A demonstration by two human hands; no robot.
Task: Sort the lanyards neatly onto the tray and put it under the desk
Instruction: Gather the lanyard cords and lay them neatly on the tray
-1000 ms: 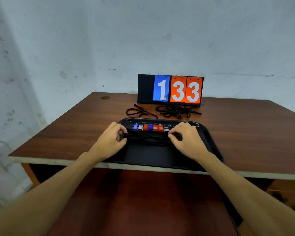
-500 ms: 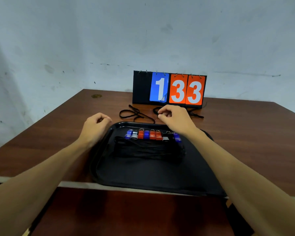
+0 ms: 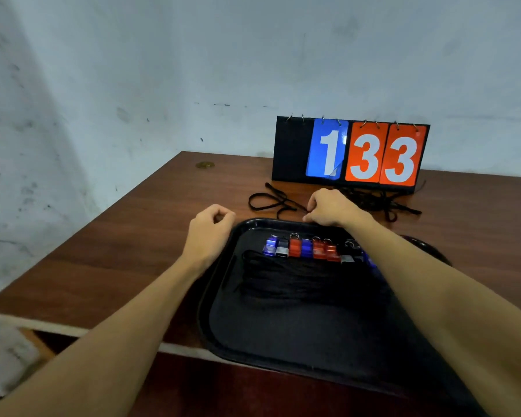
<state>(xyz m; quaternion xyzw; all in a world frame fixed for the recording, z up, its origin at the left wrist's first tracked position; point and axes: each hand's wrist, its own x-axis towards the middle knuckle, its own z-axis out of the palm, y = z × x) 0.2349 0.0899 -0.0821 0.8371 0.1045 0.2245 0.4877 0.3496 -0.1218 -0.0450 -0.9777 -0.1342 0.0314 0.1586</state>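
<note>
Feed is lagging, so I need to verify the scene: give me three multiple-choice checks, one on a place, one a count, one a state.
1. Where does the loose lanyard lie? A on the desk beyond the tray; B in a drawer; C on the floor.
2. Orange cards on the scoreboard? A one; B two; C three.
3. The left hand holds: A a clip; B a card; C nothing.
Answers: A, its cord lies on wood past the far rim; B, both 3s are orange; C, its curled fingers are empty.
</note>
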